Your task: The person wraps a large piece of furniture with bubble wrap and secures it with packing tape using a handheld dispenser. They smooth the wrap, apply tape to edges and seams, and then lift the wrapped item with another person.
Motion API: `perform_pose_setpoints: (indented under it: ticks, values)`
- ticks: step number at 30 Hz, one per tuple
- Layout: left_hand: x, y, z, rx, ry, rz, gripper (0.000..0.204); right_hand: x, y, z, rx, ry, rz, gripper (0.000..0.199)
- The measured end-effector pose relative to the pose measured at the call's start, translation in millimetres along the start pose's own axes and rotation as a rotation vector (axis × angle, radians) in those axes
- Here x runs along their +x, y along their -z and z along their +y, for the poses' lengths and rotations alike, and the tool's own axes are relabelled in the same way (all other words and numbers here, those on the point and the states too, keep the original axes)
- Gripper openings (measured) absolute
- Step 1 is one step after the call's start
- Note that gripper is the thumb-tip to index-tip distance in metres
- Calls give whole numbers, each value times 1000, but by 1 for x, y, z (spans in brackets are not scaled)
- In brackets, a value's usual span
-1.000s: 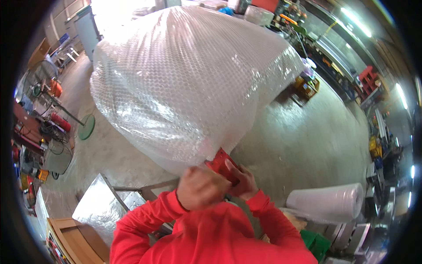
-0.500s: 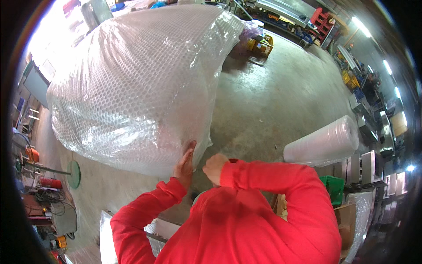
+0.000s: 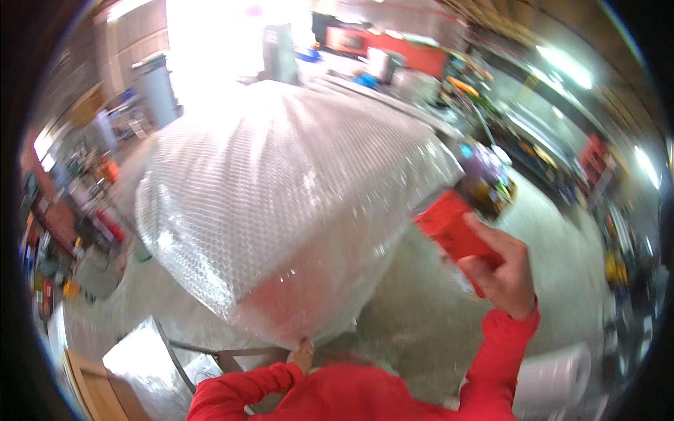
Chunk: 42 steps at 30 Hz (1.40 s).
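Note:
A large object covered in clear bubble wrap (image 3: 274,189) fills the middle of the head view; what lies inside is hidden. My left hand (image 3: 302,355) is at the wrap's near lower corner, its fingers closed on the plastic. Out to the right, raised beside the wrapped object, my right hand (image 3: 511,272) grips a red tape dispenser (image 3: 455,228). The dispenser has a dark edge at its far end and is blurred by motion, apart from the wrap.
A roll of bubble wrap (image 3: 554,379) stands at the lower right. Near my left arm is a plastic-covered panel (image 3: 144,358) with a dark frame beside it. A blurred yellow crate (image 3: 491,200) sits past the wrap's far right corner. Cluttered benches line the walls.
My right hand has swung from beside the left hand out to the right and up, now showing the red dispenser. My left hand remains at the wrap's near corner. The view has tilted up.

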State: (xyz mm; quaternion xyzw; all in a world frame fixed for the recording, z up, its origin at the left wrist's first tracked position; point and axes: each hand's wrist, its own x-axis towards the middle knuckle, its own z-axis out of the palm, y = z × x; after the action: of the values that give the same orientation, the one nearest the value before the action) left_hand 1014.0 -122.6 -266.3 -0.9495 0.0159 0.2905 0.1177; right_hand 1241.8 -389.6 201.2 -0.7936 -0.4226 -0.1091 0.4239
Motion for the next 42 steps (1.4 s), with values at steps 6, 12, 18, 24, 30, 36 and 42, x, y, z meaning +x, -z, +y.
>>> perform_pose_setpoints:
  ticks: [6,12,18,24,30,36,42]
  values:
    - [30,128,61,-516,-202,138,74,131,-10,62,-269,442,23,54]
    - [69,255,98,-965,-296,706,62,272,-110,88,-290,785,-326,37]
    - [91,325,70,-1068,-274,925,47,300,-32,170,150,893,-273,53]
    - [64,410,54,-569,-6,1457,35,222,30,298,77,661,-389,104]
    - [105,459,47,19,833,1355,70,170,-63,387,181,835,-15,67]
    - [107,497,38,188,958,1247,48,225,-57,401,447,1100,-203,33]
    - [94,520,65,-12,992,1418,33,221,-63,385,804,1105,-287,30]
